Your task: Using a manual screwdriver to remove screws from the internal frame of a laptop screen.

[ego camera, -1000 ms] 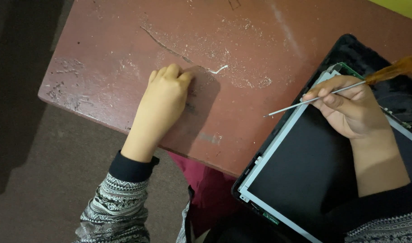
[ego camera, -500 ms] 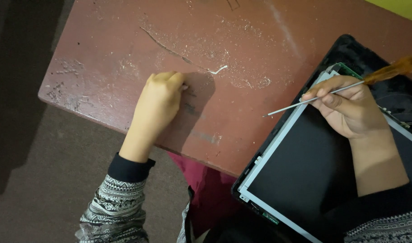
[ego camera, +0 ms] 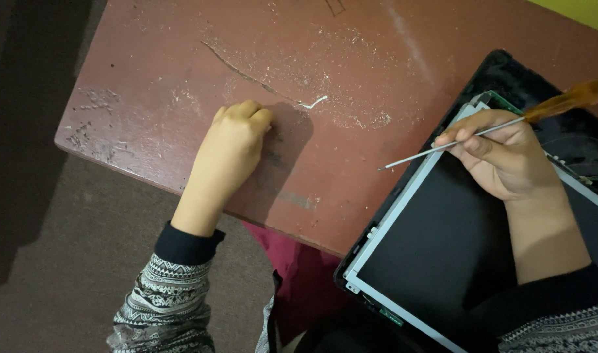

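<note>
My left hand (ego camera: 230,147) rests on the worn reddish table (ego camera: 181,59) with its fingers curled under; whether they hold anything is hidden. My right hand (ego camera: 505,157) grips a screwdriver (ego camera: 482,129) with an amber handle and a long thin shaft, whose tip points left over the table. That hand lies on a dark display panel (ego camera: 443,255) with a silver metal frame, set in a black casing at the table's right side.
A small white scrap (ego camera: 314,102) lies on the table just right of my left hand, amid white scratches and a long crack. The table's near edge runs diagonally; brown floor (ego camera: 70,261) lies below left. A red garment (ego camera: 299,274) shows under the edge.
My left hand has slid slightly down and back from the white scrap, its fingers curling in tighter. The right hand and screwdriver have stayed nearly still.
</note>
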